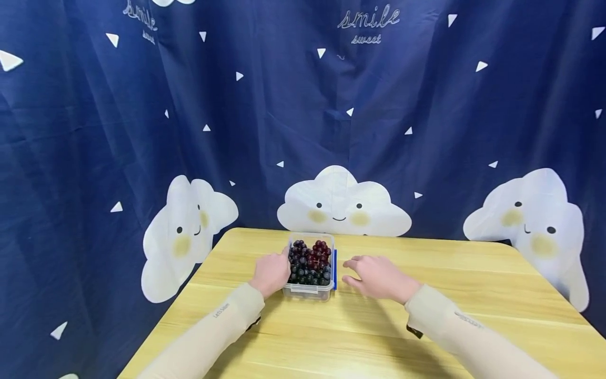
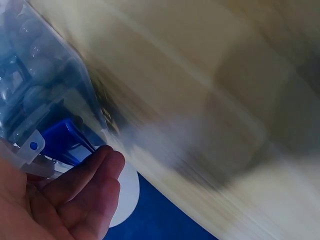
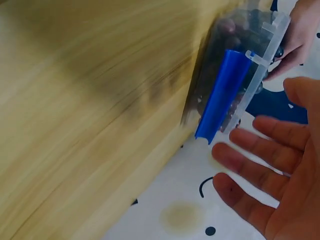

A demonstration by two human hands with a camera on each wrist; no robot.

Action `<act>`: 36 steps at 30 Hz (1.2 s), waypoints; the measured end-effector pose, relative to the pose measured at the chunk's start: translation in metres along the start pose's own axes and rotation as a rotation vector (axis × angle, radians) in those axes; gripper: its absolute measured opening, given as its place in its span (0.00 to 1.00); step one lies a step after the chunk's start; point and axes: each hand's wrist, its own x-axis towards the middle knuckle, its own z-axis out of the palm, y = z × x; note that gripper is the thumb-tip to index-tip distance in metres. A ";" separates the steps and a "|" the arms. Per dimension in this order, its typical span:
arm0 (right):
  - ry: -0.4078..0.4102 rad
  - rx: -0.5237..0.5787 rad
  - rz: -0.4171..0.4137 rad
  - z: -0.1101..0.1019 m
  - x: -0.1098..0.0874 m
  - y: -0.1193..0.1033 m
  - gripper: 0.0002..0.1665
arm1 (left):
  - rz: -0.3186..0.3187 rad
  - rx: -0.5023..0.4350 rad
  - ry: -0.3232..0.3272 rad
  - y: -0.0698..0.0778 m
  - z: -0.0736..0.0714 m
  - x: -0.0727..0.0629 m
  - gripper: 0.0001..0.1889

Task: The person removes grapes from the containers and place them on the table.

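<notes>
A clear plastic food box (image 1: 307, 295) full of dark and red grapes (image 1: 310, 263) stands toward the back of the table. My left hand (image 1: 271, 273) is against its left side, the base of the thumb by the rim. In the left wrist view, loosely straight fingertips reach the outer end of a blue side latch (image 2: 67, 141), which angles out from the wall. My right hand (image 1: 376, 276) hovers to the right of the box, fingers spread and holding nothing. In the right wrist view, its fingertips are near another blue latch (image 3: 225, 92), which hangs down the box's side.
The wooden table (image 1: 426, 310) reaches out to the right and toward me. A dark blue curtain (image 1: 303, 105) with white clouds hangs right behind its back edge. A translucent clip (image 1: 304, 289) sits on the near rim of the box.
</notes>
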 end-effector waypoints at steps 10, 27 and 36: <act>0.005 0.021 0.205 0.022 0.036 -0.005 0.30 | 0.016 0.015 0.018 0.009 0.000 -0.007 0.25; -0.085 0.079 0.266 0.041 0.051 0.002 0.35 | 0.016 0.015 0.014 0.018 -0.002 -0.010 0.25; -0.032 0.002 0.209 0.047 0.043 0.000 0.34 | 0.012 -0.016 -0.035 0.018 -0.005 -0.010 0.26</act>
